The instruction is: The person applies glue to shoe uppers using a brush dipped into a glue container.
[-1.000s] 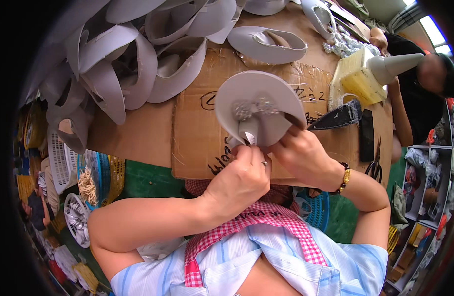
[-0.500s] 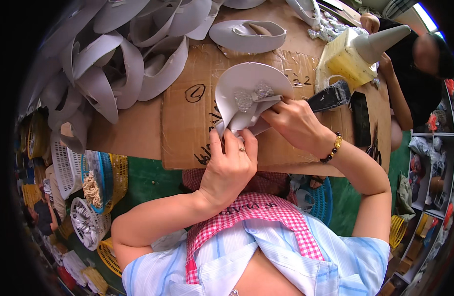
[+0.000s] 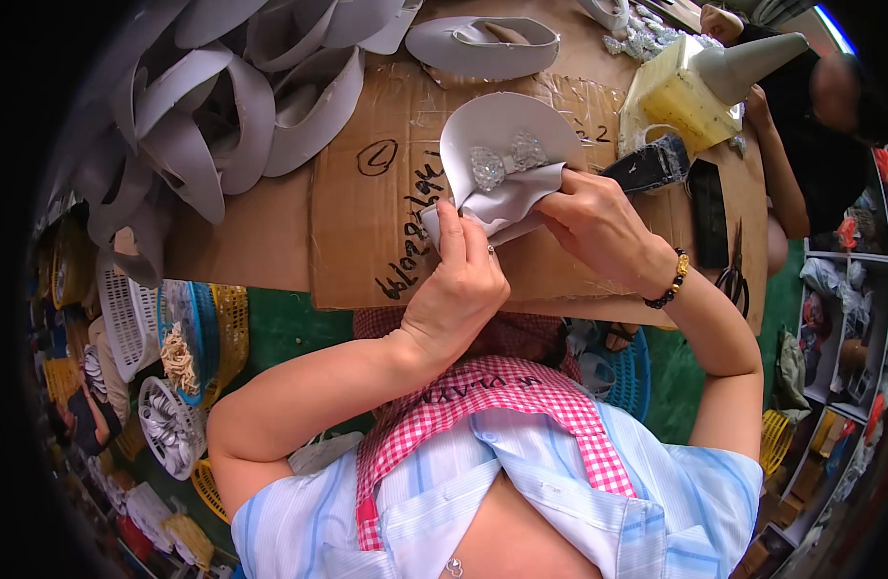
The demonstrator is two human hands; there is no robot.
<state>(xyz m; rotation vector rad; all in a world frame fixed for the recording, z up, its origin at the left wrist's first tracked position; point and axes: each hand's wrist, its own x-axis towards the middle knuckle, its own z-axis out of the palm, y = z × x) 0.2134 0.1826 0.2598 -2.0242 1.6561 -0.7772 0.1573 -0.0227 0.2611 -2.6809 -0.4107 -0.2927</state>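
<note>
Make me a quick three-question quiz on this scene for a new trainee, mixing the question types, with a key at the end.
1. Multiple choice: Which decoration sits on the smooth, light grey curved piece held by both the left hand and the right hand?
A) a round red button
B) a sparkly silver bow
C) a square gold buckle

2. True or false: A black-beaded bracelet with a gold part circles the right wrist.

3. Fill in the blank: Below the held piece lies a flat brown sheet made of ____.

Key: 1. B; 2. True; 3. cardboard
</note>
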